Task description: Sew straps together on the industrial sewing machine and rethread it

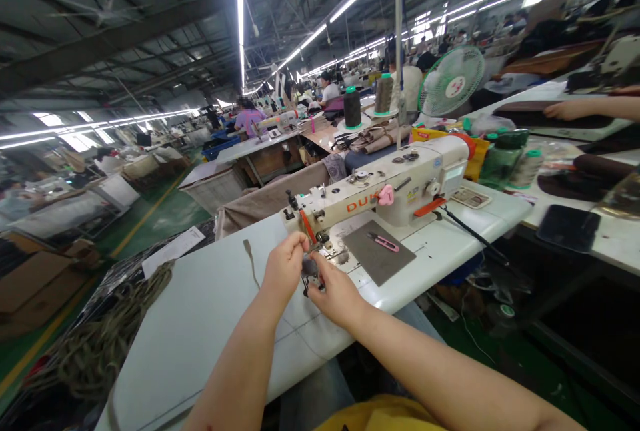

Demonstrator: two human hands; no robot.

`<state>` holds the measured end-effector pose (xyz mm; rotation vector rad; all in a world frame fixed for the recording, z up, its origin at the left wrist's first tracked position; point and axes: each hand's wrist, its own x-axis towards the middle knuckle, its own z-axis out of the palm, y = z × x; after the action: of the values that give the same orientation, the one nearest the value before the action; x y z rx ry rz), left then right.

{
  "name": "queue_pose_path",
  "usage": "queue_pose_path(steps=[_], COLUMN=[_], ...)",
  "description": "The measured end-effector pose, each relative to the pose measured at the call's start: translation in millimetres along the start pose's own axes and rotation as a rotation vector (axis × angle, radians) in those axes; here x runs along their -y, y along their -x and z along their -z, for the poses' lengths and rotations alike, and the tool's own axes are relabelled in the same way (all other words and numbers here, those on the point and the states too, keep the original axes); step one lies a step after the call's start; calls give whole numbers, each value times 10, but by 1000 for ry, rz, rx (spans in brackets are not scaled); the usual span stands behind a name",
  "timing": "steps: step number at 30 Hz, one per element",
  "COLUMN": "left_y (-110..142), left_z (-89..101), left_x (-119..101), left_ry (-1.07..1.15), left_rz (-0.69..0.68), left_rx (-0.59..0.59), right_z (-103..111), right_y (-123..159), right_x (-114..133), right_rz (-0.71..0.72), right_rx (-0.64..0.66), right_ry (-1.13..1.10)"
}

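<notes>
My left hand (286, 267) is raised at the needle end of a white sewing machine (360, 194), its thumb and forefinger pinched together. What it pinches is too small to make out. Close beside it, my right hand (337, 292) has its fingers curled by the needle and presser foot (323, 239), the fingertips almost meeting the left ones. Anything between the right fingers is hidden. A thin brown-grey cord (249, 259) with a wider end lies on the white tabletop (210, 304), left of my left hand. Pink-handled thread snips (385, 242) rest on a dark grey sheet (375, 261) under the machine arm.
A heap of olive cords (110, 331) hangs at the left table edge near a white paper (173, 251). Thread cones (352, 108) and a green fan (453, 81) stand behind the machine. A co-worker's hand (575, 109) rests on dark fabric at the right.
</notes>
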<state>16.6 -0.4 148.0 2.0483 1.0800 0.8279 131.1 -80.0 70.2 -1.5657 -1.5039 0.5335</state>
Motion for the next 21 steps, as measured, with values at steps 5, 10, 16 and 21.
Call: queue_pose_path(steps=[5, 10, 16, 21], left_y=[148, 376, 630, 776], left_z=[54, 149, 58, 10], left_x=[92, 208, 245, 136], left_ry=[-55, -123, -341, 115], left_rz=[-233, -413, -579, -262], left_rx=[132, 279, 485, 551], right_z=[-38, -139, -118, -4], right_y=[122, 175, 172, 220], right_x=[-46, -184, -291, -399], right_rz=[45, 25, -3, -142], right_rx=[-49, -73, -45, 97], right_ry=[-135, -322, -377, -313])
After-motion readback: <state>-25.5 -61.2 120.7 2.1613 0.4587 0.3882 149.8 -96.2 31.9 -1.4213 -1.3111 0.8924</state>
